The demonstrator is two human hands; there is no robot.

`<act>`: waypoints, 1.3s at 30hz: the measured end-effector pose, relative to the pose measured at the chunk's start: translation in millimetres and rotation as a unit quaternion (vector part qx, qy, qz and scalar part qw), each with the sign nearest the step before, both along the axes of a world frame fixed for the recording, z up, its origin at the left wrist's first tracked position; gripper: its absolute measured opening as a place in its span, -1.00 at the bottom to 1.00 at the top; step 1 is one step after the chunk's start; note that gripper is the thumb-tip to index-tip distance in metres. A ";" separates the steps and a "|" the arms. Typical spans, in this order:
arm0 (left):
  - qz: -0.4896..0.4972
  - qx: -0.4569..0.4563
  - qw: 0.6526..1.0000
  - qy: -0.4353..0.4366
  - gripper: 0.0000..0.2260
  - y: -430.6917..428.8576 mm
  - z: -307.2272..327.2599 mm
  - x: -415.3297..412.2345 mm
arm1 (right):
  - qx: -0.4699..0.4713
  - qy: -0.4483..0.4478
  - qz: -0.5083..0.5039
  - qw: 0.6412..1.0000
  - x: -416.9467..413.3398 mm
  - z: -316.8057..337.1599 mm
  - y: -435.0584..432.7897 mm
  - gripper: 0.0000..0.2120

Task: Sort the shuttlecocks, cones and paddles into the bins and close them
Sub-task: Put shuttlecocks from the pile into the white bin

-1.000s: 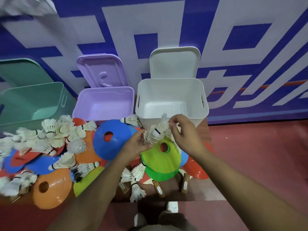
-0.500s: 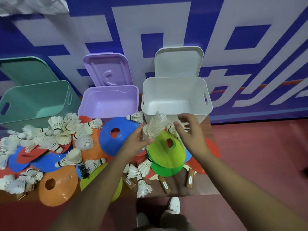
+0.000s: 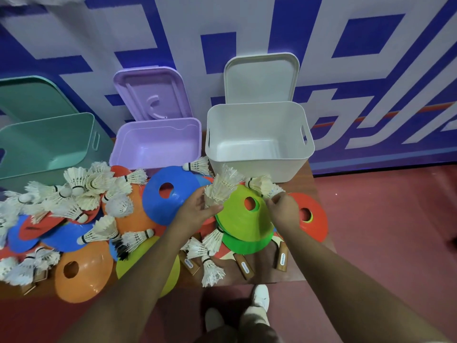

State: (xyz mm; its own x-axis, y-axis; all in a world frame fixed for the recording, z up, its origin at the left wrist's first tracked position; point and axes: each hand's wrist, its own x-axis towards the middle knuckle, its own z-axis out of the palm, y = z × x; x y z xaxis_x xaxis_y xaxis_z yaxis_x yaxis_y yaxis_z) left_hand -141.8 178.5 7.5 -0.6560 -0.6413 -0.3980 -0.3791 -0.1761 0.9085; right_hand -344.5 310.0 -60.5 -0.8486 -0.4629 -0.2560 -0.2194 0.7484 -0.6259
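Shuttlecocks in hand: a bunch of white feathered shuttlecocks [image 3: 223,188] is sitting in the left hand [image 3: 195,211], just in front of the white bin and above the lime-green disc cone [image 3: 237,219].
Left fingers: they are curling round the bunch, probably so that several can go in at one trip.
Right fingers: the right hand [image 3: 284,211] is reaching for a single white shuttlecock [image 3: 262,184] at the lime cone's far edge. The fingers seem to be pinching its feathers, though the feathers are hiding the tips, so the hold is uncertain.
White bin: the rectangular white plastic bin [image 3: 257,167] is standing open and empty at the back right of the brown tabletop [image 3: 269,276], nearest both hands. By my judgement it is serving as the shuttlecock bin.
Other bins: the lilac plastic bin [image 3: 158,147] and the teal plastic bin [image 3: 49,142] are standing open to its left, with nothing showing inside.
Lids: the white lid [image 3: 259,78], lilac lid [image 3: 152,92] and teal lid [image 3: 32,97] are leaning on the wall behind their bins, keeping the openings free.
Loose pile: many more shuttlecocks [image 3: 81,191] are lying over the coloured cones on the left.
Paddles: wooden paddle handles [image 3: 244,267] are poking out from under the green cones, so those cones likely need lifting first.
Progress: sorting is only beginning.
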 end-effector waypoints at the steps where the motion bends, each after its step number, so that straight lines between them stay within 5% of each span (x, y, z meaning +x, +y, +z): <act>1: 0.003 0.000 1.000 -0.005 -0.53 0.2 -1.2 0.9 | -0.020 -0.002 -0.023 1.000 -0.9 -1.3 -1.5 -0.80; 5: 0.001 -0.010 1.000 -0.005 -0.63 1.6 -5.2 3.2 | -0.056 -0.074 -0.117 0.989 -10.4 -7.4 -4.6 -0.72; 10: -0.002 -0.012 1.000 0.004 -0.62 0.4 -4.8 1.4 | -0.074 -0.023 -0.062 0.995 -19.4 -3.9 -0.3 -0.91; 15: -0.013 -0.014 1.000 0.014 -0.52 -5.9 10.2 -3.0 | -0.178 0.086 0.019 0.980 -21.4 59.1 16.0 -0.90; 22: -0.039 -0.055 0.996 0.055 -0.53 -17.0 51.6 -18.5 | -0.321 0.066 0.074 0.942 -21.2 176.5 -2.2 -0.93; 30: -0.081 -0.163 0.981 0.064 -0.52 -55.8 80.6 -52.7 | -0.271 0.037 0.217 0.937 -40.1 190.0 -46.2 -0.85; 35: -0.106 -0.289 0.951 -0.035 -0.49 -91.5 79.5 -94.8 | -0.223 -0.126 0.172 0.951 -87.7 171.1 -71.3 -0.54; 39: -0.147 -0.327 0.929 -0.092 -0.47 -115.9 57.7 -138.7 | -0.152 -0.179 0.194 0.953 -131.5 139.7 -89.1 -0.62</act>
